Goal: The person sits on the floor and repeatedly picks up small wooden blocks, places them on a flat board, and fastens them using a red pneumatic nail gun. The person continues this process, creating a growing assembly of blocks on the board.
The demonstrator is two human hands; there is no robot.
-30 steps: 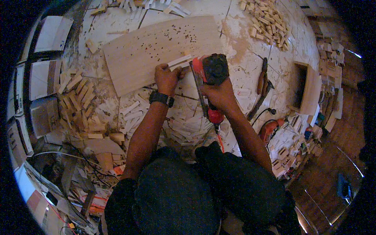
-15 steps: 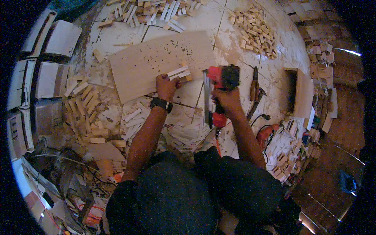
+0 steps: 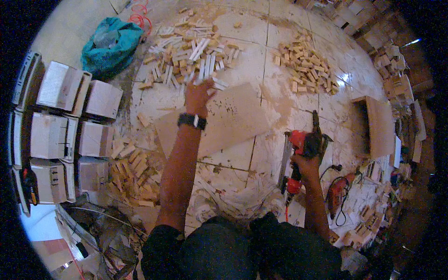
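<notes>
My left hand (image 3: pixel 199 99), with a dark watch on the wrist, reaches out over the near edge of a heap of small wood blocks with white strips (image 3: pixel 205 65). Its fingers are spread and I see nothing held in them. Beneath that arm lies a flat wooden board (image 3: pixel 238 123) with dark specks on top. My right hand (image 3: pixel 306 167) is wrapped round the handle of a red and black nail gun (image 3: pixel 298 138), held low over the tiled floor to the right of the board. An orange hose runs from the gun's lower end.
Plain wood blocks (image 3: pixel 305 65) are heaped far right, and wood sticks (image 3: pixel 133 170) lie at left. A hammer (image 3: pixel 316 122) lies beyond the gun. Rightward are an open wooden box (image 3: pixel 380 126) and a red corded power tool (image 3: pixel 337 193). Boxes (image 3: pixel 49 135) line the left; a teal sack (image 3: pixel 112 44) sits behind.
My left hand has gone forward to the far heap and no longer holds the white-stripped wood piece. The nail gun has moved right and nearer, away from the board. The view has shifted.
</notes>
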